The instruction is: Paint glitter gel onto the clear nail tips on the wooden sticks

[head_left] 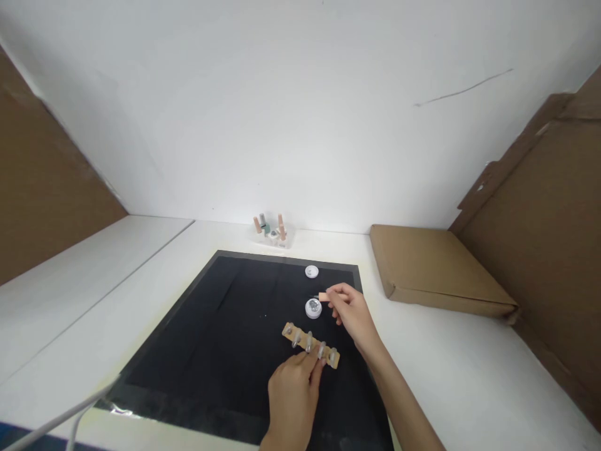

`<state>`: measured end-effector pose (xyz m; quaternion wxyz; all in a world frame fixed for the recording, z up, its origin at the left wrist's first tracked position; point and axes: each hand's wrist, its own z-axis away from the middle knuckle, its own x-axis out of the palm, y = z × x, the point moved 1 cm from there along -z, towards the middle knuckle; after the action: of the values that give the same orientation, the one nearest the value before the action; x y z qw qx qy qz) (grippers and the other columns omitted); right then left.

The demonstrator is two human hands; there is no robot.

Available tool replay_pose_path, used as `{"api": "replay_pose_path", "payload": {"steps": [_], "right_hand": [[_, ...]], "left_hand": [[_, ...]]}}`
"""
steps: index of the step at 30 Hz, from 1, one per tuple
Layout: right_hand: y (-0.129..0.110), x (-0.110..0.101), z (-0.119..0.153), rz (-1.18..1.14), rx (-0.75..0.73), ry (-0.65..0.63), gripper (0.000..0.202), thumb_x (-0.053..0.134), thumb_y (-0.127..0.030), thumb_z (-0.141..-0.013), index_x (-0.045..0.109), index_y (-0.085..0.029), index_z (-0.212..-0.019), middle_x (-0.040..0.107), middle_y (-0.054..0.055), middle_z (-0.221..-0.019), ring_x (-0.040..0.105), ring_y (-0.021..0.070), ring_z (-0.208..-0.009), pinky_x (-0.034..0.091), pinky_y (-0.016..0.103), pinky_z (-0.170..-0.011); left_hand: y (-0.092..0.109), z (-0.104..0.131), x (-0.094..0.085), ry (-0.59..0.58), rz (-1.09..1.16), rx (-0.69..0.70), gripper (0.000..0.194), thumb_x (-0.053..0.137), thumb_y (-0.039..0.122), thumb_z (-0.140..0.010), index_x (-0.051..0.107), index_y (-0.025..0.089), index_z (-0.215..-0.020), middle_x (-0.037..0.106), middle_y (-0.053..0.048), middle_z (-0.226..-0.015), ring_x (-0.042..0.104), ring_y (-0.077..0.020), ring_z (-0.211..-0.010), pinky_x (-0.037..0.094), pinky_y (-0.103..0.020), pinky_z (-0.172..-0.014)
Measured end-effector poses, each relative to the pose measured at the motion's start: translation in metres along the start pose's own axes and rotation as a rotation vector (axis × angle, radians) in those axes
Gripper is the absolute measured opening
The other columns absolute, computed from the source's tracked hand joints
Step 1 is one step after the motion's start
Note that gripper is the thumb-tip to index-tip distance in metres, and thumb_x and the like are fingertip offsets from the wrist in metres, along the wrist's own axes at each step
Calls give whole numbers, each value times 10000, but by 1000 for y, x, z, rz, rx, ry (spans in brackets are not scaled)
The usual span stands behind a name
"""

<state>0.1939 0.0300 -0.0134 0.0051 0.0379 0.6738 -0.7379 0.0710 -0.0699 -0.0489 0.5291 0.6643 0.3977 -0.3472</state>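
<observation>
My left hand (295, 382) is closed on the near edge of a wooden strip (335, 362) that carries several false nails (308, 341), greyish and glossy. The strip lies slanted, its left end farther away. In my right hand (350, 310), thumb and fingers pinch a nail brush (323, 297) with a peach handle, its thin dark tip pointing left. Just below that tip stands a small white jar (313, 308) with silvery stuff inside; whether the tip touches it I cannot tell. A round white lid (311, 271) lies farther back.
A black mat (211, 326) lies under everything on the white table (126, 275). Behind it is a clear tray (259, 240) of peach-capped bottles. A flat cardboard box (436, 266) sits at right, and white cables (70, 413) run at front left.
</observation>
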Motion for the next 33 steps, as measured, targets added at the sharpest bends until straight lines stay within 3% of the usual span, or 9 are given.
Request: {"api": "replay_pose_path", "payload": {"steps": [8, 11, 13, 15, 18, 23, 28, 33], "right_hand": [[0, 0, 0, -14, -10, 31, 247, 618, -417, -717, 608, -171, -734, 554, -27, -555, 466, 95, -428, 344, 183, -360], [-2, -2, 0, -24, -33, 70, 283, 599, -457, -743, 610, -179, -790, 592, -14, -600, 448, 89, -420, 343, 187, -363], [-2, -3, 0, -25, -51, 91, 333, 591, -493, -753, 627, -174, -841, 636, 13, -655, 437, 88, -417, 349, 198, -366], [-2, -4, -1, -22, -63, 104, 388, 583, -521, -755, 656, -165, -889, 683, 53, -749, 435, 91, -421, 362, 215, -372], [-1, -5, -1, -5, -66, 113, 429, 560, -512, -769, 683, -151, -965, 711, 93, -880, 442, 98, -437, 385, 236, -384], [-1, -6, -2, 45, -61, 120, 461, 653, -342, -670, 676, -119, -1073, 678, 60, -744, 471, 123, -471, 396, 233, -379], [-4, -4, -1, 79, -69, 90, 371, 631, -334, -694, 729, -131, -990, 644, 31, -630, 490, 133, -472, 401, 235, -389], [-2, -2, 0, 96, -74, 87, 512, 606, -421, -765, 666, -112, -1169, 669, 50, -669, 509, 136, -507, 402, 235, -422]], "left_hand": [[1, 3, -1, 110, -16, 103, 288, 505, 131, -864, 766, 231, -931, 709, -32, -627, 666, -156, -570, 469, -199, -516], [-1, 8, 0, 229, 90, 174, 310, 461, 171, -896, 768, 208, -919, 670, -37, -581, 624, -134, -516, 458, -188, -499], [-4, 10, -2, 247, 218, 187, 295, 471, 214, -908, 764, 192, -930, 641, -30, -559, 589, -113, -478, 447, -171, -475], [-7, 6, -11, 235, 354, 171, 284, 486, 232, -908, 765, 177, -897, 642, -28, -575, 576, -99, -471, 453, -160, -476], [-14, -13, -36, 310, 449, 187, 254, 514, 238, -888, 758, 167, -908, 724, -66, -757, 662, -140, -657, 514, -196, -613], [-35, -65, -70, 286, 423, 84, 219, 565, 246, -841, 750, 154, -914, 723, -34, -718, 606, -126, -574, 492, -221, -590], [-58, -101, -54, 175, 707, -42, 213, 632, 284, -765, 751, 152, -883, 752, -50, -792, 667, -167, -681, 519, -256, -663], [-78, -111, -36, 163, 884, -134, 205, 681, 273, -689, 744, 136, -829, 737, -57, -714, 663, -186, -650, 515, -269, -625]]}}
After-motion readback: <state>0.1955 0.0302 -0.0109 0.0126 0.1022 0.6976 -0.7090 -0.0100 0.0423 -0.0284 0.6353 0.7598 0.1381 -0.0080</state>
